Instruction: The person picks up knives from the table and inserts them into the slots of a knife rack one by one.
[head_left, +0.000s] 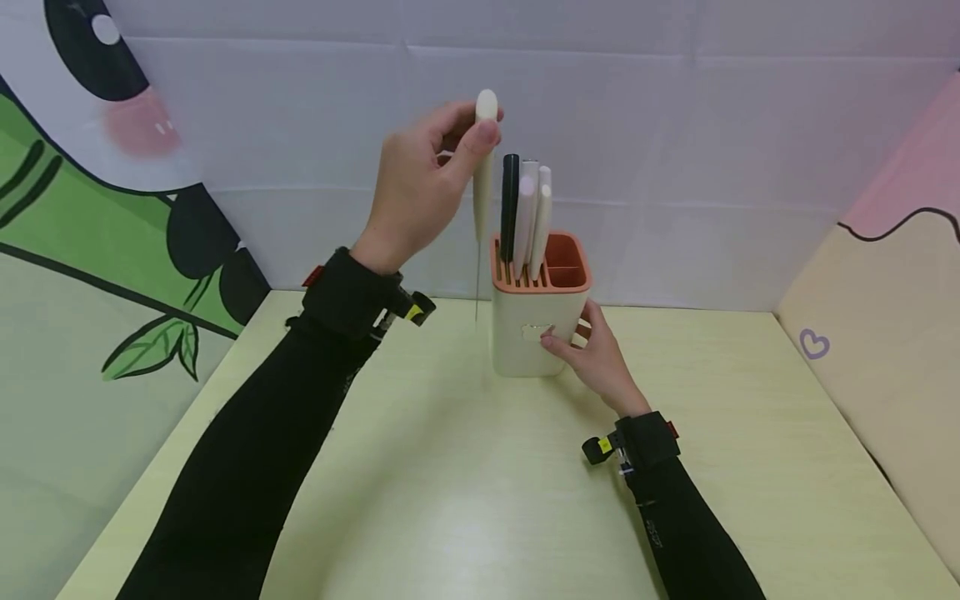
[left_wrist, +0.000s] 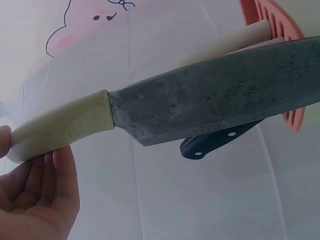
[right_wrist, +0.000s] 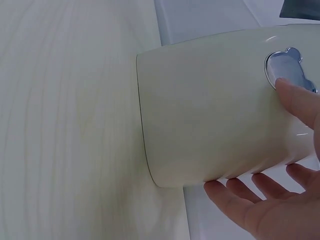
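My left hand [head_left: 420, 179] pinches the cream handle of a kitchen knife [head_left: 483, 187] near its end. The knife hangs upright, blade down, just left of a cream knife holder [head_left: 513, 354] and apart from it in the head view. A broad, dark-stained blade [left_wrist: 215, 90] fills the left wrist view. My right hand [head_left: 603, 367] grips the holder's lower right side. Its thumb lies on the front at a shiny bear-shaped badge [right_wrist: 287, 69], and its fingers are along the side. A black-handled knife [head_left: 510, 208] and several pale handles [head_left: 542, 225] stand in the slots.
The holder's orange top [head_left: 573, 242] has slots on the left and divided compartments on the right. It stands near the back of a pale wooden table [head_left: 450, 500]. Behind hangs a creased pale cloth [head_left: 637, 125], with cartoon-printed panels [head_left: 150, 292] at the sides.
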